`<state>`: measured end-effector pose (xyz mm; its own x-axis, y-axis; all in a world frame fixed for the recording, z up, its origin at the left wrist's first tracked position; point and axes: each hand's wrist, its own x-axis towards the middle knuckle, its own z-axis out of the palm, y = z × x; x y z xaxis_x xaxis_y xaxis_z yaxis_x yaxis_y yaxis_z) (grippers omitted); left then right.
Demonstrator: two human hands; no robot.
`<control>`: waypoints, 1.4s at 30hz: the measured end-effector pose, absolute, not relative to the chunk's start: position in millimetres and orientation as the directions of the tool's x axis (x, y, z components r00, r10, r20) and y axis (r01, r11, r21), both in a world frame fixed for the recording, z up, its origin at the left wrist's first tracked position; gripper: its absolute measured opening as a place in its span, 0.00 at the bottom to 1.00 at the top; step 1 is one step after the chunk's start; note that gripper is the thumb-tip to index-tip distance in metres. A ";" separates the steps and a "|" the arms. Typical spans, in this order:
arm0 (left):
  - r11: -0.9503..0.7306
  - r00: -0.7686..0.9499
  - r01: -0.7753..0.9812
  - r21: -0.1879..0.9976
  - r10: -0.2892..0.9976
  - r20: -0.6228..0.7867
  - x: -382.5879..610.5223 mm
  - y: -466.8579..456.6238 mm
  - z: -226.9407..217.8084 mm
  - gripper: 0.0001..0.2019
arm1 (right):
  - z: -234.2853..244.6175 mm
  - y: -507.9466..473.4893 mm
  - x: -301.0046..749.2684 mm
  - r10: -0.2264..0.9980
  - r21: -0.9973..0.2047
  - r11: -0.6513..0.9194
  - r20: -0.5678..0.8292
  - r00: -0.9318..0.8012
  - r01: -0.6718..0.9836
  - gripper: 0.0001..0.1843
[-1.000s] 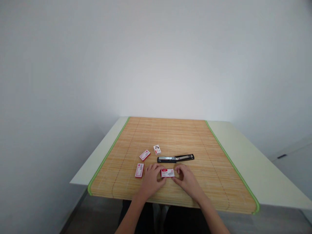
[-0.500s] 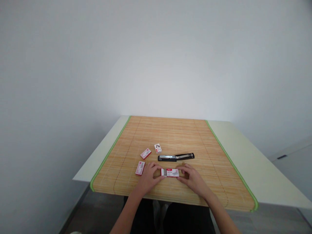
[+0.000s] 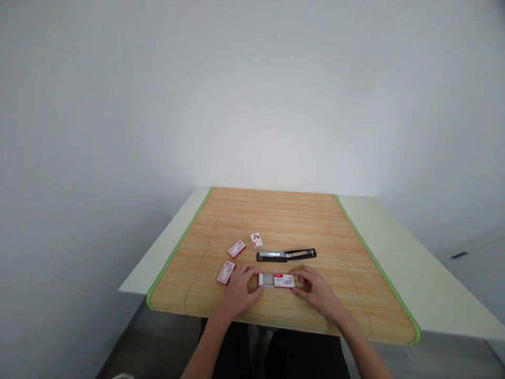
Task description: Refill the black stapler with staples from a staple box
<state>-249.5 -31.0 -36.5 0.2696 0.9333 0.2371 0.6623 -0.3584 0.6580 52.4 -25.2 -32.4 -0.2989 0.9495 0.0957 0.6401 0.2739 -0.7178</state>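
Observation:
A small red-and-white staple box [image 3: 284, 280] lies near the front of the mat, its tray [image 3: 268, 279] drawn partly out of the sleeve on the left. Grey staples show inside the tray. My left hand [image 3: 240, 289] pinches the tray's left end between thumb and fingers. At the opposite end, my right hand [image 3: 316, 292] grips the sleeve. Just beyond the box lies a black stapler [image 3: 286, 256], swung wide open with its metal channel showing. A closed staple box [image 3: 226, 272] sits close beside my left hand.
Another closed staple box [image 3: 237, 249] and a smaller white box [image 3: 256, 240] with a stapler picture lie behind my left hand. A bamboo mat [image 3: 284, 216] with green edging covers the middle of the white table [image 3: 394, 252]. A wall stands behind.
The tray has slid further out of the sleeve, showing more staples. My right hand has moved slightly right with the sleeve, while my left hand keeps the tray end.

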 end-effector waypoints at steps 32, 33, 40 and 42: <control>-0.336 0.219 0.831 0.443 0.930 0.295 -220.3 -35.0 -28.6 0.31 | -16.0 37.9 -32.9 0.916 -0.505 0.394 0.278 -0.287 0.768 0.10; -0.336 0.218 0.830 0.445 0.930 0.296 -220.0 -35.0 -28.5 0.32 | -19.2 39.6 -33.9 0.924 -0.531 0.375 0.280 -0.261 0.760 0.09; -0.341 0.225 0.830 0.442 0.929 0.294 -220.8 -35.6 -27.7 0.33 | -31.7 50.4 -42.5 0.946 -0.681 0.306 0.299 -0.130 0.665 0.06; -0.343 0.226 0.827 0.445 0.928 0.296 -220.7 -36.2 -27.2 0.34 | -31.3 51.2 -47.6 0.940 -0.695 0.318 0.322 -0.117 0.645 0.06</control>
